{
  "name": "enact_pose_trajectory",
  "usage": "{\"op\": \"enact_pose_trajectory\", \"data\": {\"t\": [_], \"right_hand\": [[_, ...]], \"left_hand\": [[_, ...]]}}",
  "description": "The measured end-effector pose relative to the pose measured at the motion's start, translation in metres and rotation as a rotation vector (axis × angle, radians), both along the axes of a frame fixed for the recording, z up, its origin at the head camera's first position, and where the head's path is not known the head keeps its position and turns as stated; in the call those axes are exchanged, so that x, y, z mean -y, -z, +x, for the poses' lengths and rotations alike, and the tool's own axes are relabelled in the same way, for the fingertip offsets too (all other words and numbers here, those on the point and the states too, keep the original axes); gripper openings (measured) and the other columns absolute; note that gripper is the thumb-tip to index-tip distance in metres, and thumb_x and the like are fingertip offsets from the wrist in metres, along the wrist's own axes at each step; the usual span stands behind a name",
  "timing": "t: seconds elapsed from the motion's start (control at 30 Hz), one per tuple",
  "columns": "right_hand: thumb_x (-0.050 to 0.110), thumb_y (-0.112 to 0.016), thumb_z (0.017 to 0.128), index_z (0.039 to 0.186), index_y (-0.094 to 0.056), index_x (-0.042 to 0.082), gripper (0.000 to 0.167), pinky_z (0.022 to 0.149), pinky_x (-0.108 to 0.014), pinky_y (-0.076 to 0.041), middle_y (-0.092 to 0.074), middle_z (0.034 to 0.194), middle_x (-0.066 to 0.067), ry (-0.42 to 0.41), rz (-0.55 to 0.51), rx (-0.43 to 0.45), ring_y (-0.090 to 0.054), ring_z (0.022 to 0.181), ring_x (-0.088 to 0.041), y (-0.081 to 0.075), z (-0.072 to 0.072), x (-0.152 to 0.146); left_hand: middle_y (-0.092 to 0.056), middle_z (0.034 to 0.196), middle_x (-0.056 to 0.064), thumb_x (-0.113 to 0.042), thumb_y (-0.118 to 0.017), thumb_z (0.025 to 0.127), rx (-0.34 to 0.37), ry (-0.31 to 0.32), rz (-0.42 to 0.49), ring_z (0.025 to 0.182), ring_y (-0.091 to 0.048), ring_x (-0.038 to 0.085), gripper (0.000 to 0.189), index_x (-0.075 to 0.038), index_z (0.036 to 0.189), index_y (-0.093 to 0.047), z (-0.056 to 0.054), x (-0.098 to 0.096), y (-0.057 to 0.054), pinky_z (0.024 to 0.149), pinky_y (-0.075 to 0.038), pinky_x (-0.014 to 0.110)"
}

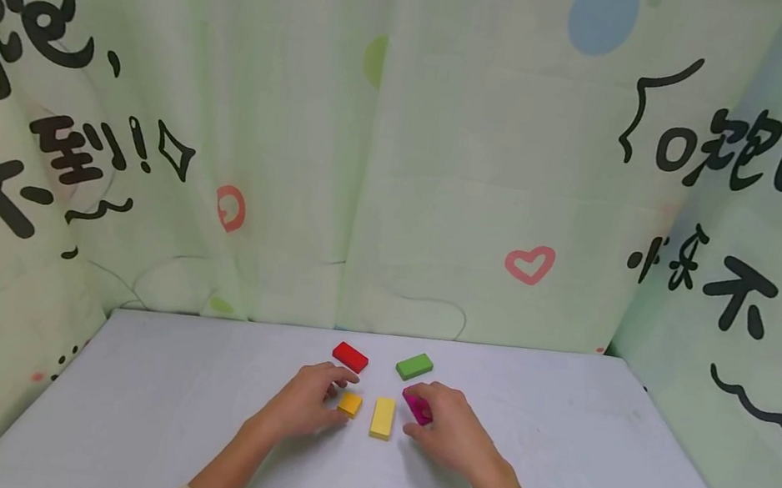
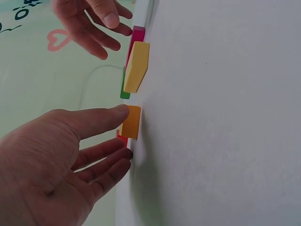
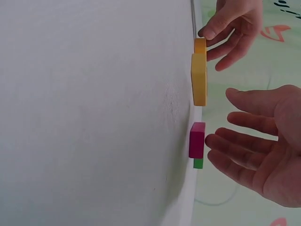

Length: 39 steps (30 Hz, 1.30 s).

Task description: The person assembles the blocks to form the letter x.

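Observation:
My left hand (image 1: pixel 308 402) is beside a short orange block (image 1: pixel 349 405), its thumb and fingers spread around the block's left side. In the left wrist view the thumb (image 2: pixel 101 121) tip is right at the orange block's edge. My right hand (image 1: pixel 451 432) hovers close over a magenta block (image 1: pixel 416 406), partly covering it in the head view. Seen from the right wrist, its fingers (image 3: pixel 240 153) are loosely extended, with the tips near the magenta block. Between the hands lies a pale yellow block (image 1: pixel 383 418).
Behind the hands lie a red block (image 1: pixel 350 357) on the left and a green block (image 1: pixel 414 366) on the right. All rest on a white table (image 1: pixel 188 382). A pale green curtain (image 1: pixel 398 194) with hearts and black lettering hangs along the back and sides.

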State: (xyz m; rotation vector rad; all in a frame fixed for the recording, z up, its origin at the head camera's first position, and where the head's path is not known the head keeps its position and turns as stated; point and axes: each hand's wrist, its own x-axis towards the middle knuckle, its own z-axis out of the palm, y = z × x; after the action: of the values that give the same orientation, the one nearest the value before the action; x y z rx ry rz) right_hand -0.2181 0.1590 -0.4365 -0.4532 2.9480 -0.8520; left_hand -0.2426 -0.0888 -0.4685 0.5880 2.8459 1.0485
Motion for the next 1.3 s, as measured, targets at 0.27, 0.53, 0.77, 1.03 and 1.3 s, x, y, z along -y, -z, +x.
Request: {"op": "enact_pose_trajectory", "data": {"t": [0.27, 0.53, 0.77, 1.03, 1.3], "right_hand": [[0.013, -0.087, 0.084, 0.123, -0.073, 0.006, 0.042, 0.088, -0.043, -0.057, -0.070, 0.104, -0.005, -0.019, -0.019, 0.004, -0.059, 0.093, -0.019, 0.001, -0.004, 0.002], [0.014, -0.086, 0.085, 0.125, -0.072, 0.007, 0.044, 0.087, -0.042, -0.060, -0.070, 0.107, -0.006, -0.020, -0.037, 0.036, -0.060, 0.096, -0.020, 0.000, -0.004, 0.004], [0.011, -0.085, 0.085, 0.124, -0.071, 0.005, 0.042, 0.081, -0.036, -0.058, -0.069, 0.102, -0.005, -0.042, -0.068, 0.035, -0.060, 0.092, -0.021, 0.000, -0.005, 0.005], [0.010, -0.084, 0.086, 0.125, -0.071, 0.004, 0.042, 0.078, -0.033, -0.055, -0.067, 0.100, -0.004, -0.060, -0.083, 0.050, -0.059, 0.090, -0.021, 0.003, -0.009, 0.009], [0.009, -0.085, 0.084, 0.124, -0.071, 0.006, 0.043, 0.080, -0.036, -0.057, -0.069, 0.106, -0.006, -0.064, -0.074, 0.065, -0.058, 0.090, -0.020, 0.005, -0.012, 0.011]], "left_hand": [[-0.068, 0.112, 0.002, -0.016, -0.088, 0.082, 0.025, -0.005, 0.006, 0.102, -0.063, 0.019, 0.046, -0.012, 0.125, -0.072, -0.001, -0.009, 0.001, 0.085, -0.061, 0.034], [-0.067, 0.106, 0.001, -0.016, -0.089, 0.082, 0.031, -0.027, 0.016, 0.097, -0.060, 0.018, 0.040, -0.012, 0.119, -0.073, 0.000, -0.015, 0.004, 0.083, -0.061, 0.033], [-0.067, 0.105, 0.002, -0.012, -0.087, 0.083, 0.016, -0.039, 0.023, 0.095, -0.062, 0.018, 0.035, -0.010, 0.115, -0.074, 0.000, -0.017, 0.004, 0.086, -0.062, 0.035], [-0.068, 0.105, 0.003, -0.010, -0.087, 0.083, 0.016, -0.041, 0.023, 0.096, -0.064, 0.019, 0.034, -0.009, 0.115, -0.076, 0.000, -0.016, 0.003, 0.089, -0.062, 0.038], [-0.068, 0.104, 0.002, -0.011, -0.087, 0.082, 0.017, -0.045, 0.007, 0.095, -0.063, 0.018, 0.034, -0.009, 0.114, -0.077, -0.001, -0.017, 0.001, 0.087, -0.062, 0.036]]}}
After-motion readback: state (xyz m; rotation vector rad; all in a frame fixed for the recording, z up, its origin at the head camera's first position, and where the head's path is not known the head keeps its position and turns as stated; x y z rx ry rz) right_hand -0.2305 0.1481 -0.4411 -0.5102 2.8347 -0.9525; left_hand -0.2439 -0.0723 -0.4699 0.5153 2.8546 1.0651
